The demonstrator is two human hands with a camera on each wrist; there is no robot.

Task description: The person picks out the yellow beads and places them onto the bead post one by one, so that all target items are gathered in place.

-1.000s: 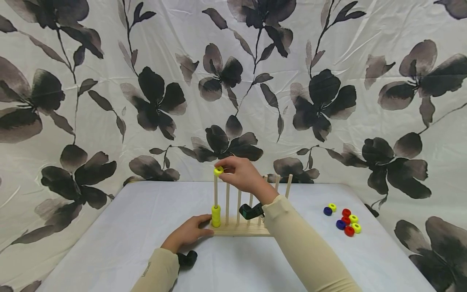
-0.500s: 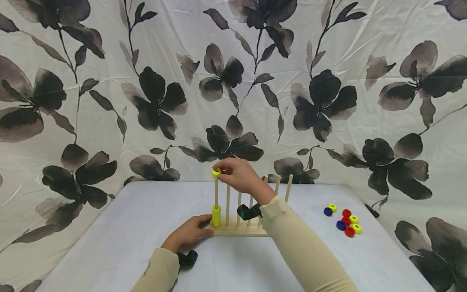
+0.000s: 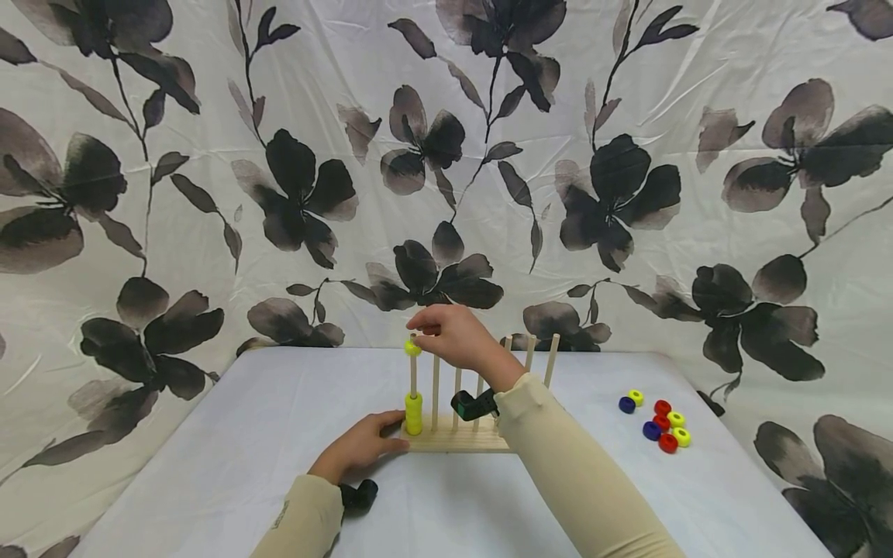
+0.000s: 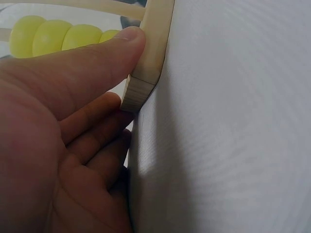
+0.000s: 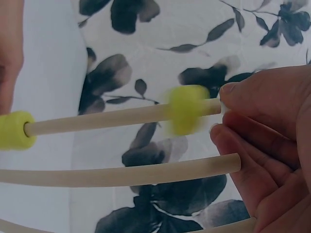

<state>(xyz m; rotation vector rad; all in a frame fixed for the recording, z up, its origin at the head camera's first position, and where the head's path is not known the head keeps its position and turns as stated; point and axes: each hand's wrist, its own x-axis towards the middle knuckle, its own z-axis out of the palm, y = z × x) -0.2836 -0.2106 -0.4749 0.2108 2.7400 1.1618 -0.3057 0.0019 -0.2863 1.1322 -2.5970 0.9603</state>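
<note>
A yellow bead (image 5: 187, 110), blurred in the right wrist view, is threaded on the leftmost peg (image 5: 102, 120) just below its tip. My right hand (image 3: 456, 335) is by the top of that peg, thumb and fingertips slightly apart and off the bead. Lower on the same peg sits a stack of yellow beads (image 3: 414, 414). My left hand (image 3: 363, 446) grips the left end of the wooden peg rack's base (image 3: 453, 441), thumb at the front and fingers behind. In the left wrist view the thumb (image 4: 112, 58) lies against the base beside the stacked beads.
Several bare pegs (image 3: 436, 391) stand to the right along the rack, partly behind the right arm. Loose red beads (image 3: 667, 442), blue beads (image 3: 652, 430) and yellow beads (image 3: 681, 436) lie at the right of the white table (image 3: 279, 403). A floral cloth (image 3: 516, 256) hangs behind.
My right hand has moved slightly left, brought the yellow bead onto the leftmost peg's tip and let it go. The bead has dropped a little down the peg. The left hand stays put.
</note>
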